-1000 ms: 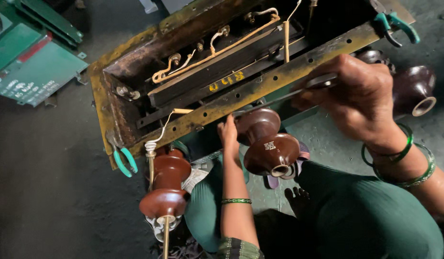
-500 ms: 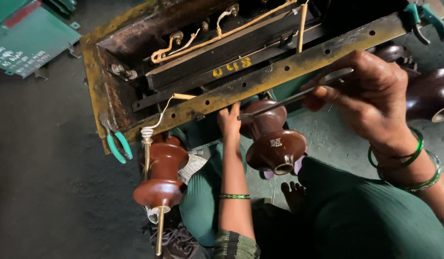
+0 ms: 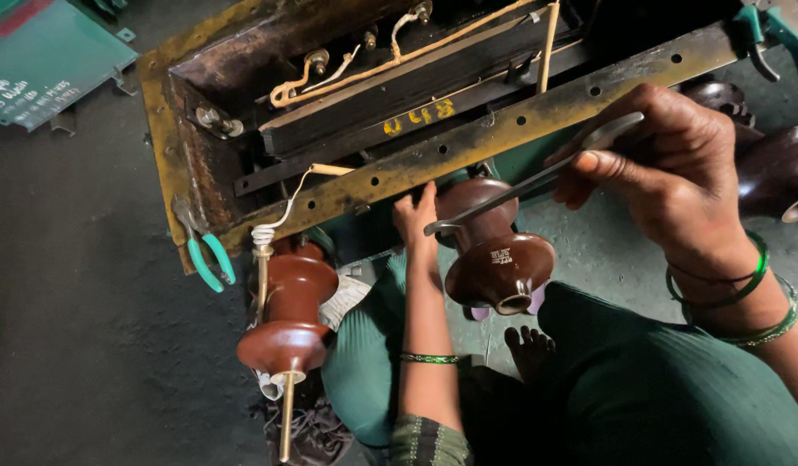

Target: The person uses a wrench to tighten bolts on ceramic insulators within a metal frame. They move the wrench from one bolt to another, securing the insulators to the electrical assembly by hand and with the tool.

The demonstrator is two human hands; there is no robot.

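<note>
My right hand (image 3: pixel 666 173) grips the handle of a long metal spanner (image 3: pixel 524 183). The spanner's head reaches down-left to the neck of the middle brown porcelain insulator (image 3: pixel 501 263). That insulator hangs from the yellowed, drilled flange (image 3: pixel 502 129) of a rusty metal tank. My left hand (image 3: pixel 414 216) reaches up against the flange's underside, just left of this insulator. Its fingertips are hidden there. A second brown insulator (image 3: pixel 287 319) with a brass stud stands further left.
Teal-handled pliers (image 3: pixel 211 259) hang on the tank's left corner and another pair (image 3: pixel 770 34) lies at the top right. A third insulator (image 3: pixel 774 173) sits behind my right wrist. A green panel (image 3: pixel 45 69) lies top left. My green-clad knees (image 3: pixel 658 388) are below.
The spanner's head has dropped down-left to the middle insulator's neck, with my right hand staying over the flange. My left hand stays at the flange. The view has drifted slightly.
</note>
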